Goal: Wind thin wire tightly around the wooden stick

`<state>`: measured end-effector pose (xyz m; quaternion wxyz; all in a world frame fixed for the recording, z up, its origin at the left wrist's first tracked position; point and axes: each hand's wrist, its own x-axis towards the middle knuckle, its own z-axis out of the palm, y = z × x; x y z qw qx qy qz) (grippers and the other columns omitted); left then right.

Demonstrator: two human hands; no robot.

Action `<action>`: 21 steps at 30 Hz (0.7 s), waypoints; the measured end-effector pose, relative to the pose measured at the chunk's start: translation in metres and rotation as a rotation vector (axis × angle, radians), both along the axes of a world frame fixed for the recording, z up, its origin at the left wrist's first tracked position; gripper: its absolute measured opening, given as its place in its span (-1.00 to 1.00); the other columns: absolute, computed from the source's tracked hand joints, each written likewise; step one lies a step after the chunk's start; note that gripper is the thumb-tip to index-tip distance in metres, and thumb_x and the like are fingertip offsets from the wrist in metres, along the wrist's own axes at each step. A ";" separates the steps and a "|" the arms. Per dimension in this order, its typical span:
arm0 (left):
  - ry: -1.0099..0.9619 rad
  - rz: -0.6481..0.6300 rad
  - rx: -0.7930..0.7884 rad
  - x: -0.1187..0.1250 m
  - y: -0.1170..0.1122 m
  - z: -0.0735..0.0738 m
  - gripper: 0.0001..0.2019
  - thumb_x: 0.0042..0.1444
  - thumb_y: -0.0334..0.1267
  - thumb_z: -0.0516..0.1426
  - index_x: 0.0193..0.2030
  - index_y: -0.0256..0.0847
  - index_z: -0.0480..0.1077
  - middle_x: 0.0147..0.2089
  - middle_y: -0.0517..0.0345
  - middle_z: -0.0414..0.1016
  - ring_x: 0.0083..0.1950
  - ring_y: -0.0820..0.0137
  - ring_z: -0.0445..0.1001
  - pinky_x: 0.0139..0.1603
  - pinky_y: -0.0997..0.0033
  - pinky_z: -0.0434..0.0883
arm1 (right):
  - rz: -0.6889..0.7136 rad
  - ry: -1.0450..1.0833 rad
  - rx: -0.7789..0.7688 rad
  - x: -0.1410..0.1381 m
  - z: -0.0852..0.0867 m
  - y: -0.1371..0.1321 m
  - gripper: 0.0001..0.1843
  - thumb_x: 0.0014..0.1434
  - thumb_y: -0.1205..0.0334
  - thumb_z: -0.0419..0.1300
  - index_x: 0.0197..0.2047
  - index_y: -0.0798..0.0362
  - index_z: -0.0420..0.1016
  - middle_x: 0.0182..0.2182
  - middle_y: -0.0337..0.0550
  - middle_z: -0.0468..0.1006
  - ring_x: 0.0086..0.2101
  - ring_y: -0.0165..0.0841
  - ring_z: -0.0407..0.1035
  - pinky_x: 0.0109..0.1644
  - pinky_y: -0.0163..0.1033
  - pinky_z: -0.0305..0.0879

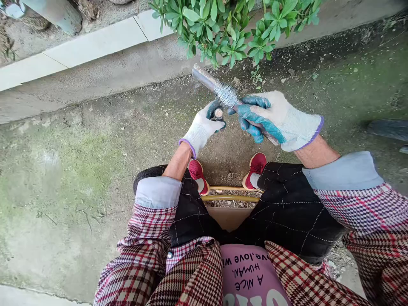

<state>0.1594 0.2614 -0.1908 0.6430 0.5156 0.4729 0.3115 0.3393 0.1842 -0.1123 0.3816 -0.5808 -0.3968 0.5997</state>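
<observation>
Outdoors, Over Grey, Green-Stained Ground [95, 170]

Along the far side runs a low grey wall capped with white tiles [102, 47], and a bushy green shrub with pointed leaves [234, 34] overhangs its edge. In front of the shrub, the right hand, in a white knit glove with blue-green coated fingers [270, 119], has its fingers clamped on a long, round, grey-brown rod [204, 76]. This rod is held in the air, tilted, its smooth pale end pointing up and left, its darker end below the palm. The left hand, gloved alike [204, 127], curls its fingers around a small piece with a round tan end [218, 113]; its length is hidden. Around the rod's middle sits a thick, uneven coil of thin silvery wire [226, 94], its strands crossing loosely.
</observation>
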 end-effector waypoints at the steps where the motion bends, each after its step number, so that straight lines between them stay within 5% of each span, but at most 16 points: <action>1: -0.004 -0.030 -0.019 0.000 -0.004 0.001 -0.62 -0.10 -0.68 0.30 -0.14 -0.27 0.57 -0.13 0.13 0.72 0.00 0.33 0.66 0.00 0.44 0.60 | -0.009 0.007 0.017 0.001 0.000 -0.001 -0.81 0.31 0.12 0.39 -0.32 -0.01 0.62 -0.55 -0.21 0.51 -0.64 -0.40 0.19 -0.69 -0.26 0.12; 5: -0.090 -0.086 -0.102 -0.001 -0.011 0.008 -0.78 0.00 -0.48 0.42 -0.24 -0.22 0.54 -0.22 0.15 0.68 -0.02 0.34 0.68 -0.03 0.46 0.61 | -0.086 0.055 0.057 0.005 0.005 -0.001 -0.77 0.26 0.03 0.47 -0.33 -0.07 0.60 -0.54 -0.27 0.49 -0.64 -0.42 0.17 -0.70 -0.28 0.15; 11: -0.223 0.066 -0.196 -0.006 -0.011 0.024 -0.72 0.19 -0.17 0.45 -0.07 -0.18 0.54 -0.27 0.21 0.61 -0.20 0.37 0.70 -0.08 0.36 0.67 | -0.230 0.109 0.057 0.018 0.001 0.007 -0.75 0.34 0.01 0.47 -0.17 -0.06 0.55 -0.52 -0.35 0.45 -0.61 -0.46 0.18 -0.64 -0.29 0.22; 16: -0.221 0.233 -0.098 -0.019 -0.013 0.051 -0.69 0.22 -0.19 0.42 0.06 -0.13 0.56 -0.32 0.27 0.53 -0.28 0.44 0.61 -0.14 0.42 0.63 | -0.283 0.186 0.014 0.011 -0.021 0.007 -0.71 0.31 0.03 0.48 -0.16 -0.05 0.49 -0.53 -0.38 0.45 -0.61 -0.49 0.19 -0.64 -0.33 0.20; 21: -0.217 0.352 0.050 -0.037 -0.046 0.087 -0.68 0.16 -0.25 0.42 0.05 -0.09 0.58 -0.23 0.22 0.60 -0.30 0.46 0.54 -0.25 0.47 0.58 | -0.371 0.251 -0.080 -0.015 -0.030 -0.011 -0.71 0.17 0.10 0.51 -0.31 -0.04 0.47 -0.58 -0.37 0.43 -0.65 -0.48 0.19 -0.72 -0.36 0.18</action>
